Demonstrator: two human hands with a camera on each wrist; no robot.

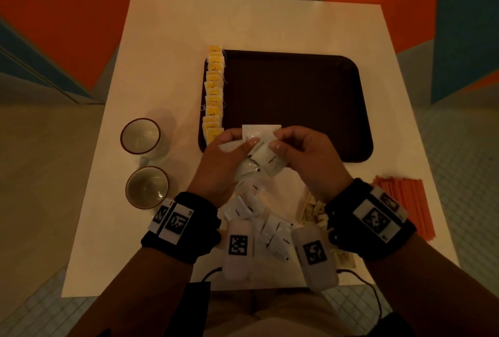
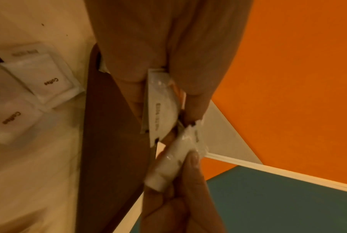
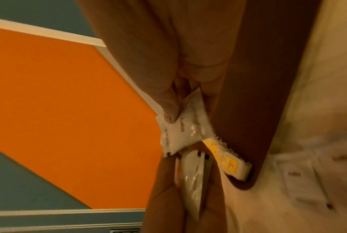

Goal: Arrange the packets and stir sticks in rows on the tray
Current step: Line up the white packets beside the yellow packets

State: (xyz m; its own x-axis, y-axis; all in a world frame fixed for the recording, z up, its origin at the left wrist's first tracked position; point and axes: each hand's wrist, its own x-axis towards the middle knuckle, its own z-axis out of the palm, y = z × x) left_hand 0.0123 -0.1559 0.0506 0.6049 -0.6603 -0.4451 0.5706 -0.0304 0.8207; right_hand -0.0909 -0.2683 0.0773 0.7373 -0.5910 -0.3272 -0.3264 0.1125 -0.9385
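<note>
A dark brown tray lies on the white table, with a row of yellow tea packets along its left rim. Above the tray's near edge my left hand grips a small stack of white coffee packets. My right hand pinches one white coffee packet at the top of that stack. In the left wrist view the held packets sit between thumb and fingers. The right wrist view shows the pinched packet and a yellow tea packet on the tray corner.
More white coffee packets lie loose on the table between my wrists. Orange stir sticks are bundled at the right edge, beige packets beside my right wrist. Two cups stand left of the tray.
</note>
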